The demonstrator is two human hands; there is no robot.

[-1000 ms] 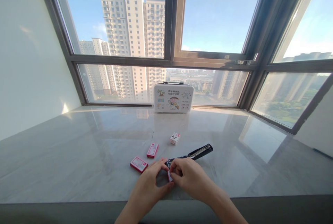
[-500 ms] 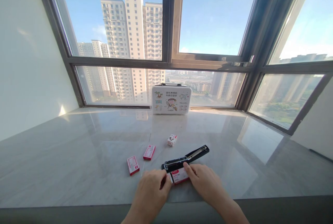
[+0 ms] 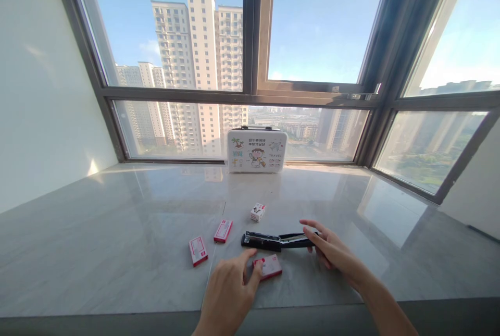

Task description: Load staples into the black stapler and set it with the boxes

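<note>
My left hand (image 3: 231, 285) is at the near edge, its index finger stretched toward the stapler and apart from the thumb. Its thumb rests at the left end of a red-and-white staple box (image 3: 271, 266), which lies flat. Behind that box lies a black stapler (image 3: 261, 241), unfolded, its metal channel showing. My right hand (image 3: 332, 252) has its fingers around the stapler's right end, partly hiding it. Two more red-and-white boxes lie to the left, one nearer (image 3: 198, 250) and one farther (image 3: 223, 231). A small white box (image 3: 258, 212) with a dark picture sits beyond the stapler.
A white case (image 3: 257, 152) with cartoon prints and a dark handle stands against the window (image 3: 304, 97). The grey marble-look ledge (image 3: 128, 242) ends in a front edge close to me. A white wall (image 3: 47, 91) borders the left side.
My right hand has left the near staple box and moved right to the stapler's end. That end has swung nearer to me. My left index finger has stretched out.
</note>
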